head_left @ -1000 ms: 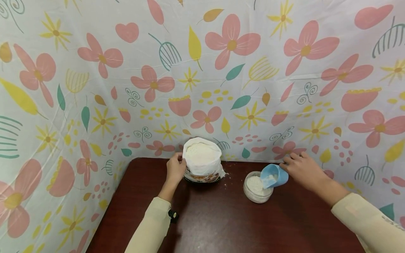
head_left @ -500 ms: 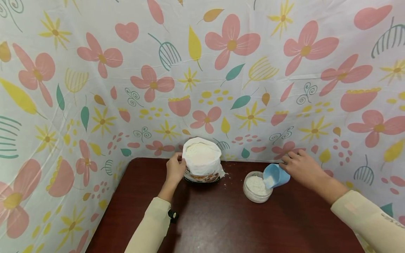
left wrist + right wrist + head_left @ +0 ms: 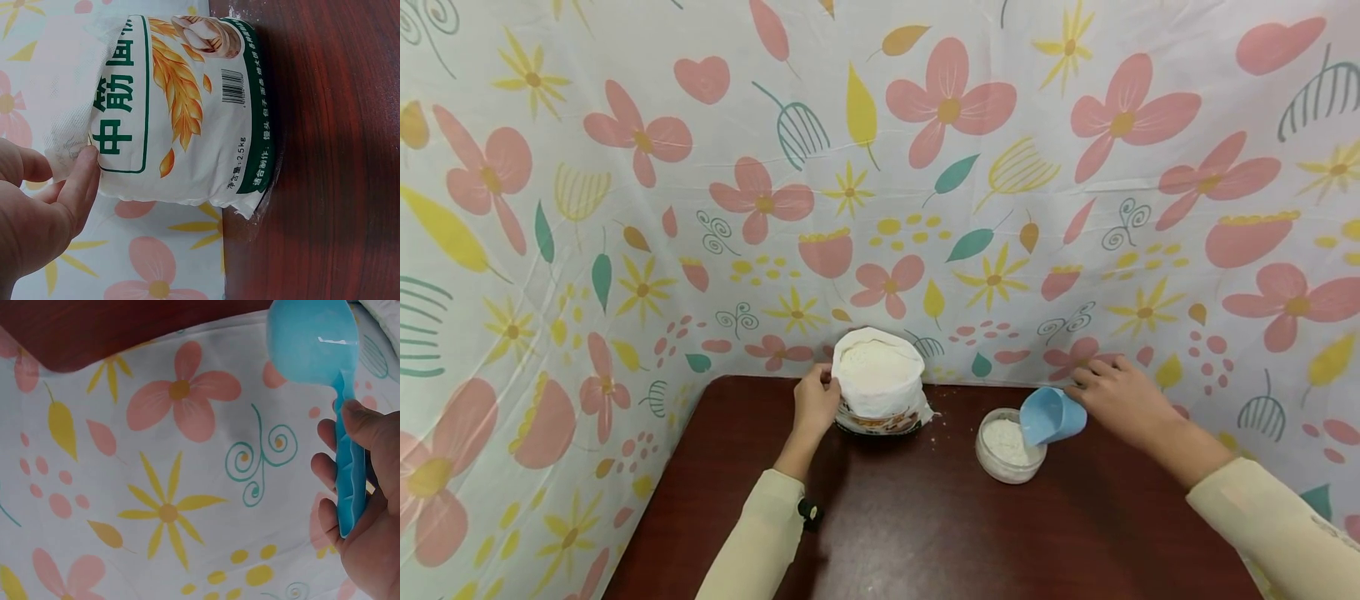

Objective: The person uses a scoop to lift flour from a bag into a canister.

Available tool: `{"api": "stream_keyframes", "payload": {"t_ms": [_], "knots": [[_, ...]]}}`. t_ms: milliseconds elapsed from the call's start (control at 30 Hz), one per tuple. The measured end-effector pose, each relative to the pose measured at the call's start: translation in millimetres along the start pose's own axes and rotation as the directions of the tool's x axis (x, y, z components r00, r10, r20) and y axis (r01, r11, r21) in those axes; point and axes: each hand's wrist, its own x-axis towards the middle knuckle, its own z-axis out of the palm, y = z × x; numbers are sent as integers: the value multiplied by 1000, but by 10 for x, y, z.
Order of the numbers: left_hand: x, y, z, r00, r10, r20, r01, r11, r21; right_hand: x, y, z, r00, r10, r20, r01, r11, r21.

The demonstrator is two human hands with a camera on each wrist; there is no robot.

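My left hand (image 3: 815,402) pinches the folded-down rim of an opened flour bag (image 3: 181,112) at its left side. White flour (image 3: 876,364) shows at the bag's mouth in the head view. To the right, my right hand (image 3: 1117,398) grips a blue scoop (image 3: 1051,417) by its ridged handle (image 3: 350,475), fingers wrapped round it. The scoop is tipped to the left, its lip over the right side of a round clear bowl (image 3: 1009,477). White flour lies heaped inside that bowl. The scoop's bottom faces the camera in the right wrist view.
A dark red-brown table (image 3: 910,533) bears the bag and the bowl. Specks of flour are scattered on it between them. Close behind the table hangs a white curtain (image 3: 955,208) with printed flowers, which also runs along the left side.
The scoop has shifted slightly right and back over the bowl, and the flour seen in it earlier no longer shows. My left hand and the bag have stayed in place.
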Motion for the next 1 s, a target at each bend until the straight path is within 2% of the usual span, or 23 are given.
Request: {"api": "stream_keyframes", "payload": {"t_ms": [267, 467, 633, 867, 1000], "knots": [[-12, -9, 6, 1000, -8, 9, 8, 1000, -9, -202, -17, 26, 996, 80, -49, -76, 994, 82], [-6, 4, 1, 1000, -6, 9, 6, 1000, -11, -376, -73, 100, 984, 158, -84, -144, 978, 152], [-1, 11, -11, 1000, -9, 14, 9, 1000, -5, -517, -128, 186, 964, 215, -153, -182, 962, 204], [-4, 14, -10, 1000, -19, 17, 19, 1000, -6, -656, -229, 308, 932, 312, -186, -262, 932, 251], [-8, 12, -5, 1000, -16, 22, 16, 1000, -10, -705, -305, 384, 911, 340, -235, -273, 922, 274]]}}
